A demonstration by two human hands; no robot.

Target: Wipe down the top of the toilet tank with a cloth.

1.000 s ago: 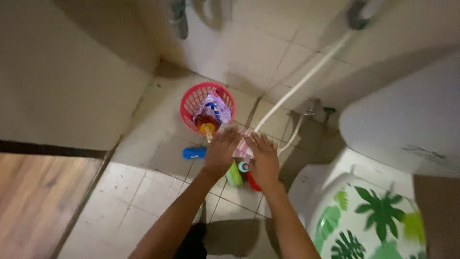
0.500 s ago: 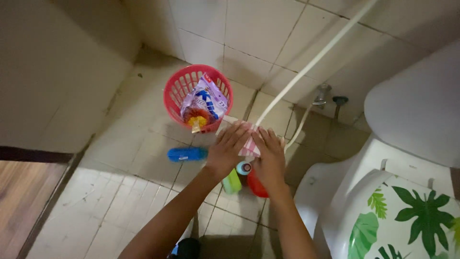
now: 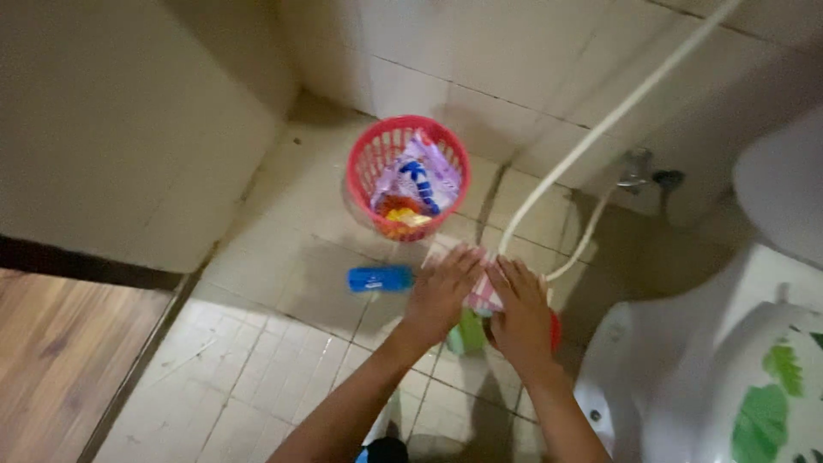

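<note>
Basket [image 3: 367, 176] – bottle [image 3: 380, 279] beside hands

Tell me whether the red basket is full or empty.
Partly full: the red basket stands upright on the floor with a purple-and-white packet and orange wrapping inside.

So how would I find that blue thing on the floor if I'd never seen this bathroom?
Start at the red basket in the corner of the tiled floor. Just in front of it, towards the camera, the blue object lies flat on its side, left of the left hand. It is the only blue item lying alone; the green bottle and red item sit under the hands.
</note>
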